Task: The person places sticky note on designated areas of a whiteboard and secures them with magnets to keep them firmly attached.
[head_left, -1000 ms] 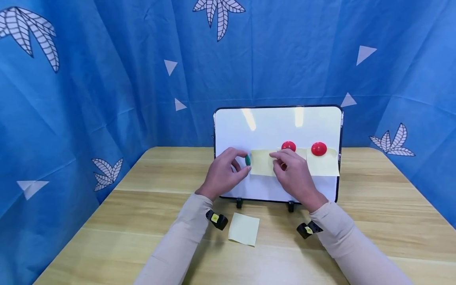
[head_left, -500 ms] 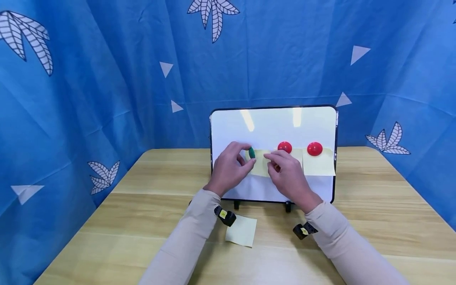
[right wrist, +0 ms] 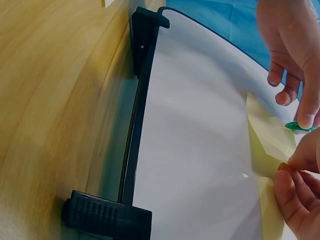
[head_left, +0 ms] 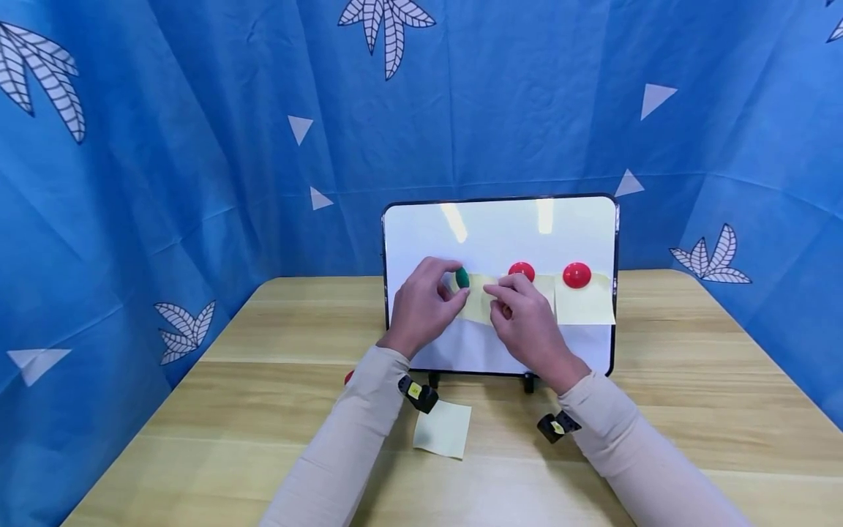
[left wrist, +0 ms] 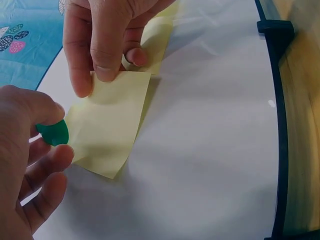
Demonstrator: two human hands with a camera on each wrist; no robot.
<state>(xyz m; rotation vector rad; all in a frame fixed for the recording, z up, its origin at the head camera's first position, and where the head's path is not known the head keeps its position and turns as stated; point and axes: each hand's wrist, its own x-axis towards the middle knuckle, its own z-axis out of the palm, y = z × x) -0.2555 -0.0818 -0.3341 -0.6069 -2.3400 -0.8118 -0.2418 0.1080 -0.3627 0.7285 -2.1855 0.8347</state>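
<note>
Between the thumb and index finger of my left hand (head_left: 423, 301) a round green magnet (left wrist: 55, 133) is pinched edge-on. It sits at the left side of a pale yellow sticky note (left wrist: 107, 122) on the whiteboard (head_left: 454, 355). My right hand (head_left: 532, 322) grips the note's right edge by the fingertips; the exact grip is partly hidden. In the left wrist view the note's lower edge stands off the board and casts a shadow. Two more notes lie to the right, the farther note (head_left: 586, 307) under a red magnet (head_left: 577, 275), the nearer under another red magnet (head_left: 522, 271).
A loose sticky note (head_left: 443, 430) lies on the wooden table (head_left: 698, 380) before the board. Black feet (head_left: 529, 383) support the board. Something red (head_left: 348, 377) peeks out behind the left sleeve. A blue curtain (head_left: 527, 110) hangs behind.
My left hand has brought the green magnet rightward, from beside the note to over its upper left part. The right hand keeps to the note's right edge. The head view has shifted slightly.
</note>
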